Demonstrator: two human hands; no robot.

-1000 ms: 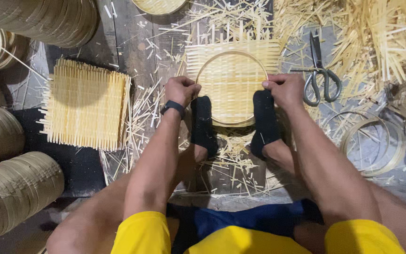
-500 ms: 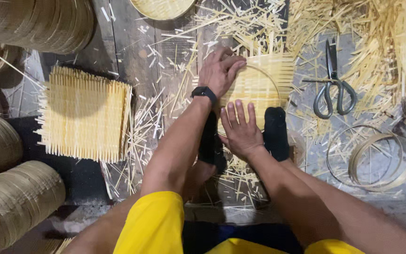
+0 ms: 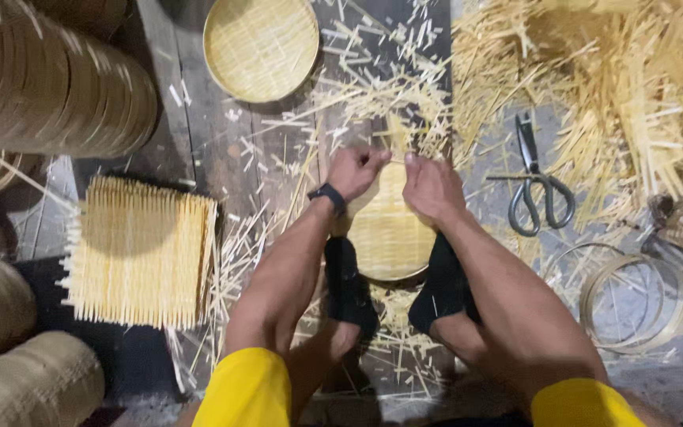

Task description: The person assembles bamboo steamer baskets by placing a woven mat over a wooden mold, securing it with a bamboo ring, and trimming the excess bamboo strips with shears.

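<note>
Both hands up at the far rim: left hand (image 3: 355, 170) curled, right hand (image 3: 430, 186) pinching the woven bamboo tray (image 3: 389, 233), pinned between both feet; scissors (image 3: 537, 186) just right.

You sit on a dark wooden floor (image 3: 199, 142) made of worn grey planks — it is dusty, with little pale bits scattered all over. The right side of the floor looks lighter. The light is soft and dim — no walls or windows show here.
</note>
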